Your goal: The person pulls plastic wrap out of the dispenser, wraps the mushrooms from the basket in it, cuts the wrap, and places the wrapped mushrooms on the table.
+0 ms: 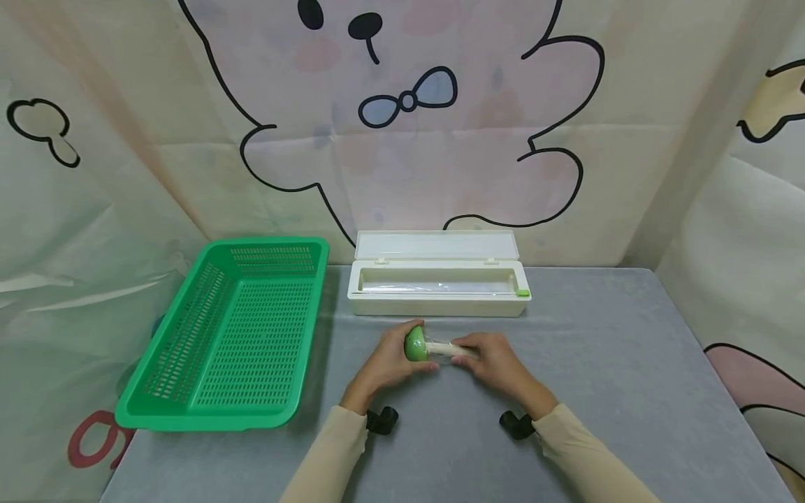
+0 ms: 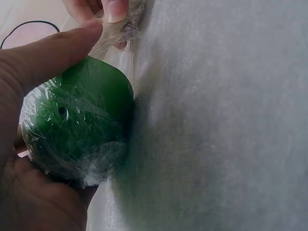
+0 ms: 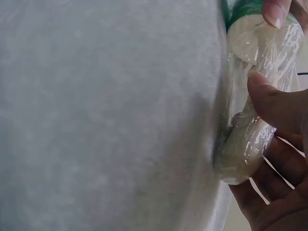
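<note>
A mushroom-shaped thing (image 1: 415, 345), with a rounded green cap and a pale stem, lies sideways between the two hands low over the grey table. Clear cling film wraps it; the film shines in creases over the cap (image 2: 77, 120) and hangs loosely around the stem (image 3: 245, 144). My left hand (image 1: 391, 360) grips the green cap from the left, thumb and fingers around its sides. From the right, my right hand (image 1: 497, 361) holds the film-covered stem between thumb and fingers. In the right wrist view, a left fingertip also shows at the cap's edge.
Behind the hands stands a white cling film box (image 1: 440, 306), lid raised, a roll inside and a small green slider at its right end. A green perforated basket (image 1: 207, 422) sits at the left of the grey table (image 1: 616, 391). Printed cloth hangs around the back and sides.
</note>
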A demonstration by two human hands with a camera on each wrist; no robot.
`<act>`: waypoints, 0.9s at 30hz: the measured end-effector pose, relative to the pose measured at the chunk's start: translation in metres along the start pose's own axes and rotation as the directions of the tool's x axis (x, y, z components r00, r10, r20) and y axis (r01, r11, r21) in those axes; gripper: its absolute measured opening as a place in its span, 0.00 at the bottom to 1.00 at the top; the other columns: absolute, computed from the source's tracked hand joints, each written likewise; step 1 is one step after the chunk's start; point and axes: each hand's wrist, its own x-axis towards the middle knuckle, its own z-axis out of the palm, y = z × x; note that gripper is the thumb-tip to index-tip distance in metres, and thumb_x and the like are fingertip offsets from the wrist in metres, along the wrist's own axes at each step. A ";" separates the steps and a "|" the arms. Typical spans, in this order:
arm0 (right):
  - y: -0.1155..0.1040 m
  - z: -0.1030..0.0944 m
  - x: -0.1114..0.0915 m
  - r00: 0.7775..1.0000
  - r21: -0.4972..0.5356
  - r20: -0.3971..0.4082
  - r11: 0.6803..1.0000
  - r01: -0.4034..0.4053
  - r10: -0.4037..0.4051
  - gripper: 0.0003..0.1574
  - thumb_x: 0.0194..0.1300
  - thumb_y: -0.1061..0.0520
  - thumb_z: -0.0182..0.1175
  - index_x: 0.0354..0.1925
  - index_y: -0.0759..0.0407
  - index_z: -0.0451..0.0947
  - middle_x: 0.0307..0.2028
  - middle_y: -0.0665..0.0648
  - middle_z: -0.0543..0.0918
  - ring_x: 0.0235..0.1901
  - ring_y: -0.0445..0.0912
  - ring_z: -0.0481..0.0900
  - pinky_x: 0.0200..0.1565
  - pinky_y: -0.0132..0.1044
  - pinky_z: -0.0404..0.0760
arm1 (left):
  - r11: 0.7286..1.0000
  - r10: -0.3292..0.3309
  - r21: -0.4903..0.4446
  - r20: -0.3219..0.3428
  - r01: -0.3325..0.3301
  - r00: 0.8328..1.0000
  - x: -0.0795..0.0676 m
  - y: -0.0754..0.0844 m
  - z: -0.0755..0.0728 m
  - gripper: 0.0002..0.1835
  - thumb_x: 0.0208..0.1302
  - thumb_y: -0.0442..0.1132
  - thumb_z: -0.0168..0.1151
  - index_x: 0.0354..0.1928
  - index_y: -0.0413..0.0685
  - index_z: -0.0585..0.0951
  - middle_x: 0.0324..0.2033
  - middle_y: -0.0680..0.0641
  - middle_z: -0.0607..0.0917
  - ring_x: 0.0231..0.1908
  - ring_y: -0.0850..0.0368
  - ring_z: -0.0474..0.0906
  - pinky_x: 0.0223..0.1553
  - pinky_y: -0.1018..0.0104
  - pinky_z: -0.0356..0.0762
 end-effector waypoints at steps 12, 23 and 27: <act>0.000 0.000 -0.006 1.000 -0.053 -0.006 0.999 0.003 -0.004 0.26 0.56 0.59 0.77 0.52 0.70 0.84 0.46 0.63 0.88 0.46 0.55 0.86 0.48 0.51 0.83 | 0.999 0.001 0.038 0.006 -0.001 1.000 -0.004 0.002 -0.004 0.53 0.49 0.49 0.83 0.73 0.38 0.66 0.65 0.41 0.76 0.59 0.48 0.74 0.59 0.52 0.73; -0.003 -0.010 -0.011 0.998 -0.086 -0.043 0.996 0.037 -0.041 0.30 0.56 0.57 0.77 0.54 0.70 0.82 0.48 0.64 0.87 0.49 0.58 0.85 0.50 0.53 0.82 | 0.992 -0.033 0.120 -0.027 0.036 0.999 -0.016 0.012 -0.018 0.54 0.51 0.56 0.81 0.76 0.43 0.64 0.71 0.40 0.69 0.69 0.42 0.67 0.66 0.44 0.68; -0.006 -0.030 -0.014 0.997 -0.123 -0.078 0.992 0.013 -0.023 0.30 0.62 0.56 0.73 0.59 0.68 0.80 0.53 0.65 0.84 0.54 0.61 0.82 0.53 0.57 0.80 | 0.981 0.020 0.194 -0.100 0.000 0.995 -0.022 0.027 -0.039 0.50 0.58 0.56 0.76 0.76 0.43 0.63 0.73 0.40 0.67 0.72 0.41 0.62 0.68 0.43 0.65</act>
